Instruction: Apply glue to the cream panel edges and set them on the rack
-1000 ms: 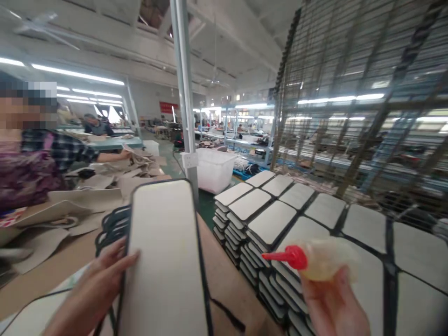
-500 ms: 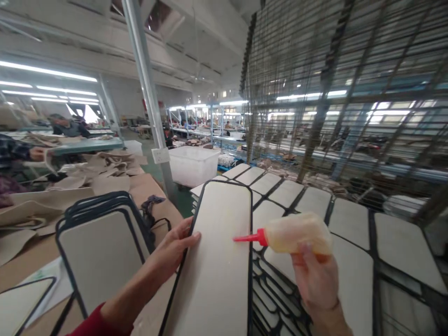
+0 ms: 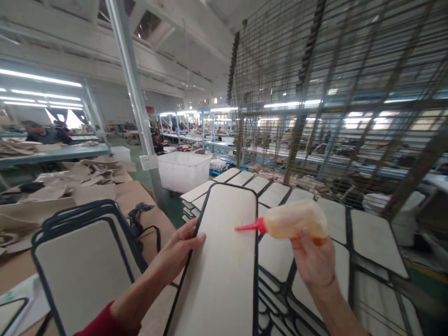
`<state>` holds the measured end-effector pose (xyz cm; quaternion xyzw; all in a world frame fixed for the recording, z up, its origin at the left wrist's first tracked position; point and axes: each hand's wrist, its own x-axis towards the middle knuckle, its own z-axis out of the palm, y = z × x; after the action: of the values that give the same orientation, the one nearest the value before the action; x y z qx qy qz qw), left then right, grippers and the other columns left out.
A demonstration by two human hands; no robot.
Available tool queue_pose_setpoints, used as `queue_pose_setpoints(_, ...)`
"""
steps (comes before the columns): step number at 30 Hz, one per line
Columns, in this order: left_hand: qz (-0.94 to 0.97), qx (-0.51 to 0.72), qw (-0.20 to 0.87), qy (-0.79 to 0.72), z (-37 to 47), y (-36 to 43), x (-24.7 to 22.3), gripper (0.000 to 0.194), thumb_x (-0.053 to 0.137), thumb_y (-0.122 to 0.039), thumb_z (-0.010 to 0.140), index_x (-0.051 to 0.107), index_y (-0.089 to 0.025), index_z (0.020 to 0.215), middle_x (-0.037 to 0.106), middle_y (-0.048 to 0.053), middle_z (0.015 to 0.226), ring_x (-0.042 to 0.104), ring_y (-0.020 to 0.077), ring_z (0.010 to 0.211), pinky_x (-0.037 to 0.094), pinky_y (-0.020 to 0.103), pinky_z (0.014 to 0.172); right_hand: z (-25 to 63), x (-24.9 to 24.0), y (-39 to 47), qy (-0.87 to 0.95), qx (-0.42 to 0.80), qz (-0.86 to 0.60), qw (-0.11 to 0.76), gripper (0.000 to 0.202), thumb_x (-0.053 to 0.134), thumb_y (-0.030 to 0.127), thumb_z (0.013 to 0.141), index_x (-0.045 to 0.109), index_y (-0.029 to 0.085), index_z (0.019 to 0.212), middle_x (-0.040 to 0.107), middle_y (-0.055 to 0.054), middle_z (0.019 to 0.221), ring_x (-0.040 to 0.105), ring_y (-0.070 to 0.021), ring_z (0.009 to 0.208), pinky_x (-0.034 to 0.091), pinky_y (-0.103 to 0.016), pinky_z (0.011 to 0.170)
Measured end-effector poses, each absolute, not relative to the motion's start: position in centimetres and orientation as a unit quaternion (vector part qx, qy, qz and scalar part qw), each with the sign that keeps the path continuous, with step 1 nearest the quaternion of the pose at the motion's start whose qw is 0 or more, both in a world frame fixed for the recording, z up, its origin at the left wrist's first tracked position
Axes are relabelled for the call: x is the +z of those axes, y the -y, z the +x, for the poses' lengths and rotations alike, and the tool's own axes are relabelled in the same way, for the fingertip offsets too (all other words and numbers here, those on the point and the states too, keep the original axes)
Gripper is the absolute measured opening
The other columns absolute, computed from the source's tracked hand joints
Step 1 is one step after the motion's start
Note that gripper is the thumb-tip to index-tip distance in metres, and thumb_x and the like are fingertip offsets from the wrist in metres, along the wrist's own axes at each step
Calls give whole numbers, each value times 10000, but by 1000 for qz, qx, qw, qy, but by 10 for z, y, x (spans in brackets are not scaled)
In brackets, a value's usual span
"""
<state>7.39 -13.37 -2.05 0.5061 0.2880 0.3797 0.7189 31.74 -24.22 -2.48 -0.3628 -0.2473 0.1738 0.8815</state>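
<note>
My left hand (image 3: 184, 245) grips the left edge of a long pale panel (image 3: 224, 270) with a dark border and rounded corners, thumb on its face. The panel is tilted up in front of me. In my right hand (image 3: 313, 256) is a squeeze bottle (image 3: 296, 219) of yellowish liquid, held sideways. Its red nozzle (image 3: 250, 227) points left over the panel's face; whether the tip touches is unclear. Faint yellowish marks show on the panel near the tip.
Dark-edged panels (image 3: 82, 266) are stacked on the brown table (image 3: 156, 217) at left, near fabric pieces. More panels (image 3: 374, 233) lie in rows at right, below a wire mesh rack (image 3: 280, 84). A white bin (image 3: 184, 170) stands beyond a metal post (image 3: 131, 84). People sit farther back.
The view has turned slightly right, so the surroundings sit farther left. The bottle's nozzle is a little higher over the panel. Both hands keep their holds.
</note>
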Motion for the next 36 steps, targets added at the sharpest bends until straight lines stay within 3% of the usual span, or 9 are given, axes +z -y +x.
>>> queue_pose_setpoints(2,501,389,720,-282,70,121,-21,564,741,-218,687,587,-175,1228,726,68,992,678,200,815,497,264,736,307,-45,259,275,238,-419,832,436,867,301,522,654,137,864,693,-68,777,634,-179,688,532,-268,643)
queue_pose_setpoints(4,500,392,721,-276,67,109,-24,563,754,-211,665,601,-163,1205,732,69,962,678,201,805,497,260,722,299,-58,269,278,308,-455,788,408,849,322,562,652,147,873,706,-107,866,655,-201,729,541,-298,684)
queue_pose_setpoints(10,496,370,735,-279,69,96,-27,550,776,-202,617,634,-156,1146,740,51,885,675,185,766,496,247,701,300,-41,238,233,109,-413,873,480,838,397,567,641,206,961,694,-2,845,627,-138,797,513,-234,774)
queue_pose_setpoints(17,453,385,738,-320,73,60,-43,505,795,-158,540,666,-131,1028,740,49,845,663,155,684,502,234,672,266,-72,270,185,296,-456,819,417,838,364,580,688,177,922,709,-77,855,664,-189,760,559,-269,672)
queue_pose_setpoints(20,450,387,729,-341,78,46,-57,479,797,-153,535,669,-153,996,740,23,827,656,132,692,496,197,655,268,-56,284,80,183,-401,894,414,809,412,598,688,209,938,707,-50,903,669,-191,803,572,-276,695)
queue_pose_setpoints(22,450,378,724,-362,86,40,-67,473,802,-143,525,669,-176,977,739,2,822,655,121,712,490,174,649,284,-39,298,23,91,-357,929,374,743,385,681,671,227,1011,694,-35,989,659,-190,893,579,-288,735)
queue_pose_setpoints(27,483,307,735,-363,131,42,-91,505,807,-173,513,655,-193,995,734,9,825,660,150,772,495,192,677,324,-17,373,-138,-69,-307,939,303,495,271,871,627,131,1105,638,-97,1119,608,-206,1036,604,-266,623)
queue_pose_setpoints(31,526,255,753,-302,196,76,-105,568,796,-282,525,631,-155,1054,728,41,824,663,203,806,493,245,697,340,-34,443,-130,-168,-281,936,320,485,245,858,609,120,1126,600,-111,1178,592,-217,1049,619,-302,622)
queue_pose_setpoints(36,578,195,769,-193,297,154,-124,539,715,-323,569,630,-130,1065,711,55,821,650,222,794,483,284,704,374,-81,524,-24,-174,-317,932,504,652,333,741,560,100,1178,555,-135,1250,557,-249,1102,615,-323,705)
